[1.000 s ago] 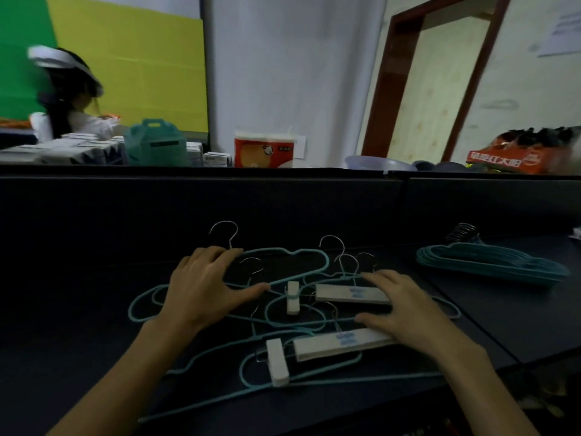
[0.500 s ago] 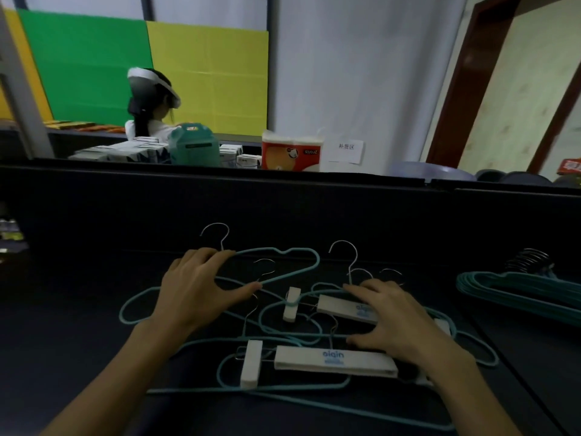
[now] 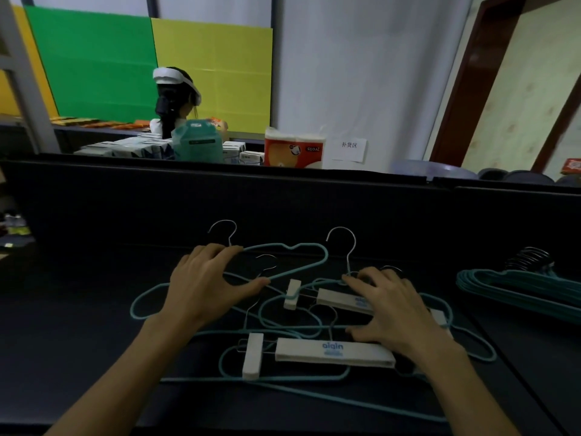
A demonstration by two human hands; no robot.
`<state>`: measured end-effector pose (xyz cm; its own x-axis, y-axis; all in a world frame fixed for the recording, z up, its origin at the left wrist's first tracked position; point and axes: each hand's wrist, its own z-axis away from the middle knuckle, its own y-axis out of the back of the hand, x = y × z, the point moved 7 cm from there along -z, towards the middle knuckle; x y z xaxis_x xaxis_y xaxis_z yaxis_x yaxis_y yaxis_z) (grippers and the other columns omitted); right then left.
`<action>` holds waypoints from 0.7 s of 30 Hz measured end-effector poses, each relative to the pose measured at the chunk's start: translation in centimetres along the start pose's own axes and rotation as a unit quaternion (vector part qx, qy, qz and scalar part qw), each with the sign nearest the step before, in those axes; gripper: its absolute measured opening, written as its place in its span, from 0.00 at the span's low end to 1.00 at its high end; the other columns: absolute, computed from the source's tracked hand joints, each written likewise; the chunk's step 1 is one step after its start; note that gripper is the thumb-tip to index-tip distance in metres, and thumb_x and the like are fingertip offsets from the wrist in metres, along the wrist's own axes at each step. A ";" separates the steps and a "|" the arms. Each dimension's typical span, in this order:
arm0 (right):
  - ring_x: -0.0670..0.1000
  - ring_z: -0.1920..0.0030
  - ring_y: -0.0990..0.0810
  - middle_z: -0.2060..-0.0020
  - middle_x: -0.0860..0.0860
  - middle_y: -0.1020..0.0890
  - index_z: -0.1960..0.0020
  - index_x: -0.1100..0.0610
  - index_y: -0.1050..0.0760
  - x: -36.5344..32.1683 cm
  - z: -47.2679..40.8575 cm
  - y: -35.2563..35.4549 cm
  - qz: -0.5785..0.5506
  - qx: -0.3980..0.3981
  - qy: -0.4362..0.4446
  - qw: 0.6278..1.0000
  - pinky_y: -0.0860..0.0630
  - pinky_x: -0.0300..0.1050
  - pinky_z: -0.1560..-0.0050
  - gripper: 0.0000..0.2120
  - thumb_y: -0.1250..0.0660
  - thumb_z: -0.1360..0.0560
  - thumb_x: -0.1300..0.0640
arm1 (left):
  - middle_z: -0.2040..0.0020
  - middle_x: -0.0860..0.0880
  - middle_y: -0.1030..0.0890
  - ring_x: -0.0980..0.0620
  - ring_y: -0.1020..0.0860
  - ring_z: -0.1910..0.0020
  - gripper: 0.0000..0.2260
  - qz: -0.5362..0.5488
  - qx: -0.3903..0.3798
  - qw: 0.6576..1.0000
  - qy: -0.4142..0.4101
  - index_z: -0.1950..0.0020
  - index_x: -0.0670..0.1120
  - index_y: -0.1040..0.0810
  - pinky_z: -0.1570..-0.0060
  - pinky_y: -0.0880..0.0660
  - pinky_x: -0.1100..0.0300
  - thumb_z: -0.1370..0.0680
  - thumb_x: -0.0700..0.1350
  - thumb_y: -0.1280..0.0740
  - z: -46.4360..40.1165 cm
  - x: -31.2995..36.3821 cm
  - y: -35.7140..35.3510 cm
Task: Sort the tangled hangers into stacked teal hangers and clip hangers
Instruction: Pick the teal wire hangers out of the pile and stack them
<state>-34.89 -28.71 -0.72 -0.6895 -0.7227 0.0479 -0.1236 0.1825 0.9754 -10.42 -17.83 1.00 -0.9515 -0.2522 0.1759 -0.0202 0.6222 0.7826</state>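
Since the earlier frames the right hand (image 3: 388,306) has slid forward over the pile, so its fingertips now reach the base of a tall wire hook, while the left hand (image 3: 207,284) has barely shifted. Both hands lie spread and flat on the tangled heap of thin teal wire hangers (image 3: 301,328) on the dark table (image 3: 78,357); neither has closed round anything. The left hand's fingers rest on the shoulder of the farthest teal hanger (image 3: 292,247), its thumb stretched toward the small white clip (image 3: 291,294) between the hands. The right hand covers the far white clip hanger with a flat labelled bar (image 3: 342,302), and its thumb lies just beyond the near white clip hanger with a blue logo (image 3: 333,354), which sits close to the person's wrists. Well off to the right of the right hand lies the neat stack of teal hangers with dark hooks (image 3: 522,292).

The risk lies in the tangle. The teal loops appear to thread over and under the clip bars and through each other's hooks, so lifting any one hanger straight up would probably drag its neighbours, tightening the knot or sweeping pieces off the near table edge. A hook snagging a loop could also spring free abruptly. Pulling toward the right might carry the mass into the finished stack and disturb it.
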 end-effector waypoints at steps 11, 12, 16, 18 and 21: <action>0.54 0.35 0.34 0.33 0.48 0.33 0.26 0.46 0.41 0.1 -1.6 -0.5 0.020 0.035 0.007 0.999 0.36 0.50 0.35 0.40 0.29 0.33 0.40 | 0.45 0.48 0.20 0.47 0.23 0.46 0.40 0.006 -0.009 1.000 0.025 0.39 0.50 0.22 0.52 0.25 0.51 0.36 0.77 0.46 0.8 -0.4 -0.2; 0.53 0.33 0.35 0.32 0.48 0.35 0.25 0.46 0.44 0.3 -1.9 -0.8 0.007 0.022 0.007 1.000 0.38 0.48 0.33 0.40 0.30 0.32 0.40 | 0.46 0.48 0.20 0.47 0.23 0.47 0.39 0.001 -0.005 1.000 0.028 0.40 0.50 0.22 0.53 0.25 0.51 0.36 0.77 0.46 0.9 -0.6 -0.1; 0.51 0.33 0.35 0.30 0.47 0.35 0.25 0.47 0.43 0.6 -3.0 -1.5 -0.052 -0.024 0.003 0.998 0.36 0.45 0.33 0.42 0.29 0.32 0.38 | 0.45 0.48 0.20 0.47 0.23 0.46 0.39 -0.006 -0.002 0.999 0.045 0.39 0.50 0.23 0.52 0.25 0.51 0.36 0.77 0.46 1.0 -1.1 0.2; 0.50 0.31 0.36 0.28 0.47 0.36 0.25 0.47 0.43 0.7 -3.2 -1.9 -0.068 -0.035 0.005 0.997 0.40 0.47 0.30 0.41 0.30 0.32 0.38 | 0.45 0.48 0.20 0.47 0.23 0.46 0.40 -0.006 -0.002 0.999 0.048 0.39 0.50 0.23 0.52 0.25 0.51 0.36 0.77 0.46 0.9 -1.1 0.1; 0.49 0.28 0.39 0.26 0.47 0.39 0.26 0.46 0.40 1.2 -2.6 -1.5 -0.097 -0.028 0.007 0.995 0.45 0.48 0.28 0.35 0.33 0.29 0.38 | 0.45 0.48 0.20 0.47 0.23 0.47 0.39 -0.004 0.000 0.999 0.050 0.39 0.50 0.23 0.53 0.25 0.51 0.36 0.77 0.46 1.0 -0.9 -0.1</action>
<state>-33.67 -31.56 -1.56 -0.6461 -0.7504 -0.1397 -0.2137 0.0022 0.9769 -9.86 -16.93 0.12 -0.9162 -0.3299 0.2276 -0.0279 0.6190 0.7849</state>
